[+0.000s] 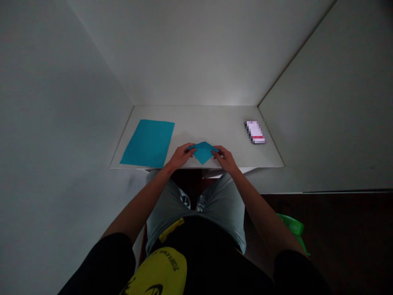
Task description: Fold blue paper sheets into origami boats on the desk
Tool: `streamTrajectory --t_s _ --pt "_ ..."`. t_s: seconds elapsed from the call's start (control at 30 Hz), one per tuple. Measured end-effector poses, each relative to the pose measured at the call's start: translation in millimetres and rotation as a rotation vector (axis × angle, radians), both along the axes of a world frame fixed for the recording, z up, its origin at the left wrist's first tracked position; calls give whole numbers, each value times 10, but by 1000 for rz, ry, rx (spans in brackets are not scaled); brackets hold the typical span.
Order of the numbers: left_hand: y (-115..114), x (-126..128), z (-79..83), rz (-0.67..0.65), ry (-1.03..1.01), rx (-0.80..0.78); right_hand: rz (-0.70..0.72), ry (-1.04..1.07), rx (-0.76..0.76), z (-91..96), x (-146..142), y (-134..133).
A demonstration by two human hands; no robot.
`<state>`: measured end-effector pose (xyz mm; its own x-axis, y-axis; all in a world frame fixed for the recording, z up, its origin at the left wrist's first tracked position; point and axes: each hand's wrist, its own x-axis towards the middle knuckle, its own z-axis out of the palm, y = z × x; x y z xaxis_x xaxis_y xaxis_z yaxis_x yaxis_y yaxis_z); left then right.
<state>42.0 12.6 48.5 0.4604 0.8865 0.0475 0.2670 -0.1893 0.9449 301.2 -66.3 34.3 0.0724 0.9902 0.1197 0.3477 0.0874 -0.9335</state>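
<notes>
A small piece of folded blue paper [203, 154] is held above the front part of the white desk, its lower corner pointing toward me. My left hand [183, 155] pinches its left corner between thumb and fingers. At the opposite corner, my right hand [225, 157] grips the paper the same way. The folded paper looks like a diamond with a flap along its upper edges; its underside is hidden. To the left of my left hand lies a larger flat blue sheet [149, 142], unfolded.
The narrow white desk [208, 119] has walls at its back and both sides. A phone [255, 132], blurred by pixels, lies at the right. On the dark floor at lower right is a green plastic object [291, 224], partly behind my right arm.
</notes>
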Motion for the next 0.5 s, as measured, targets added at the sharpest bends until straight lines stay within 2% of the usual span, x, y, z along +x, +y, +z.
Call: streamTrajectory --t_s 0.13,0.33,0.5 --pt "106 28 -75 6 11 -12 -20 38 18 -94 35 140" --pt "34 -12 -125 4 42 -36 -28 -5 10 -175 36 126" --pt "-3 45 -182 52 68 20 -38 27 -8 -180 -20 127"
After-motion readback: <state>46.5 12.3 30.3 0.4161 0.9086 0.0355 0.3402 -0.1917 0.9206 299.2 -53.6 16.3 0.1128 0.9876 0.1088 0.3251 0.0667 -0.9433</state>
